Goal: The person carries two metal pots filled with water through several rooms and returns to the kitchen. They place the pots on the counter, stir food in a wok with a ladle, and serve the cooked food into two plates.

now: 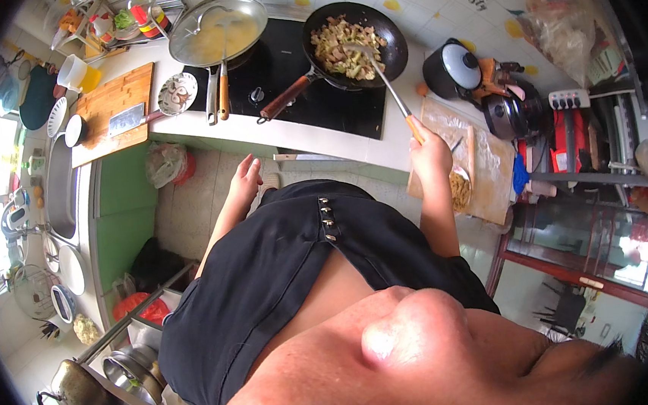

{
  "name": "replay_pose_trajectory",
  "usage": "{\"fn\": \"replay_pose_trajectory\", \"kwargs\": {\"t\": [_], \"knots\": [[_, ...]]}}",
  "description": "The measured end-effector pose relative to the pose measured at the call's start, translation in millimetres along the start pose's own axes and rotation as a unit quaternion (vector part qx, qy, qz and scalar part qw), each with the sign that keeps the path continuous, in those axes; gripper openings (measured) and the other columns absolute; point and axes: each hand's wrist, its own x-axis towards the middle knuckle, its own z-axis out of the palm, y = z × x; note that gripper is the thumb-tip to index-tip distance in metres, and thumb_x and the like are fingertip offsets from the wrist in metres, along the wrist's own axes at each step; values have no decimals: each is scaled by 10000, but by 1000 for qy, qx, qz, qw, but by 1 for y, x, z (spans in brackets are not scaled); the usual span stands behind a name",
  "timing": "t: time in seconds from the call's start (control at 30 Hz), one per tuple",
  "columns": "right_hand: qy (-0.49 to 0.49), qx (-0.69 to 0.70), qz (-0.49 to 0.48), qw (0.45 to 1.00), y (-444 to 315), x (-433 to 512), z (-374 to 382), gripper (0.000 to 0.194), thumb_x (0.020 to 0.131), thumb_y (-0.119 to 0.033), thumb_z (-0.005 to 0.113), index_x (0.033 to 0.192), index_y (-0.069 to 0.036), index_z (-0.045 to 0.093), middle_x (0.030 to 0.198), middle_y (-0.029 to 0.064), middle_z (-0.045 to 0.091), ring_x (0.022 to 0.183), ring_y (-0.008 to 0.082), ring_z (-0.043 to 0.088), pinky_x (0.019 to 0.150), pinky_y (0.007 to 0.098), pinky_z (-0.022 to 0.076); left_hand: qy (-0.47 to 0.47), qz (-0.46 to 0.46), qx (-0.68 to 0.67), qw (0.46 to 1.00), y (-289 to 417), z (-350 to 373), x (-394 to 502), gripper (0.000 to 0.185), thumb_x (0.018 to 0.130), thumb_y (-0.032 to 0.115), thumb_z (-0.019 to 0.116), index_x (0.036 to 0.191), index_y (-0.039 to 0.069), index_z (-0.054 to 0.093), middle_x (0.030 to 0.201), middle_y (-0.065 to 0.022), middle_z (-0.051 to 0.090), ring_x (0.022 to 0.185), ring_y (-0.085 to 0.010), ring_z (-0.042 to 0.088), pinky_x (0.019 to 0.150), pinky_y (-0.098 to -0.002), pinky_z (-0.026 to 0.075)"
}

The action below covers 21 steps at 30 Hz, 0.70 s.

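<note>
My right hand [430,153] is closed on the orange handle of a metal spatula [390,87]. The spatula's head lies in chopped, browned food [347,49] inside a black wok [394,28] on the right of the black cooktop [331,110]. The wok's brown wooden handle points towards me, with no hand on it. My left hand [246,177] hangs below the counter's front edge, fingers apart, holding nothing. A second pan [210,66], with a glass lid and yellowish contents, sits on the left of the cooktop; a wooden-handled utensil [224,90] lies over it.
Left of the cooktop, a wooden cutting board [115,93] carries a cleaver [127,119]; a patterned bowl [178,93] stands by it. A sink [61,189] is farther left. To the right are a black pot [450,70] and a floured board [488,155] with a rolling pin [470,151].
</note>
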Motion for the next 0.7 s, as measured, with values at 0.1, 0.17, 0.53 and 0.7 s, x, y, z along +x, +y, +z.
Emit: {"fn": "replay_pose_trajectory", "kwargs": {"t": [0.1, 0.17, 0.53, 0.7], "knots": [[37, 34, -25, 998, 17, 5, 23, 506, 838, -171, 605, 1306, -340, 512, 860, 136, 640, 833, 326, 639, 717, 437, 497, -6, -30, 10, 999, -6, 12, -14, 536, 953, 362, 512, 1388, 66, 410, 649, -22, 531, 479, -84, 423, 437, -242, 362], [82, 90, -71, 990, 18, 13, 52, 511, 845, -175, 600, 1318, -331, 484, 819, 133, 615, 792, 333, 629, 680, 448, 489, -17, -32, 6, 999, -1, 23, -19, 536, 954, 352, 515, 1388, 57, 405, 654, -23, 531, 479, -82, 419, 434, -239, 358], [168, 293, -119, 934, 71, -7, 140, 402, 783, -300, 703, 1090, -60, 606, 1102, 128, 575, 975, 288, 571, 837, 386, 470, -65, -48, 37, 996, 20, 76, -56, 533, 947, 283, 554, 1394, 46, 385, 684, 3, 523, 523, -53, 423, 452, -209, 347], [-96, 625, 288, 719, 197, -53, 188, 321, 915, -359, 552, 1043, -66, 560, 929, 65, 631, 768, 173, 614, 599, 301, 485, -81, -52, 76, 992, 21, 87, -53, 555, 920, 234, 575, 1396, 27, 377, 701, -6, 525, 533, -62, 434, 457, -213, 357]]}}
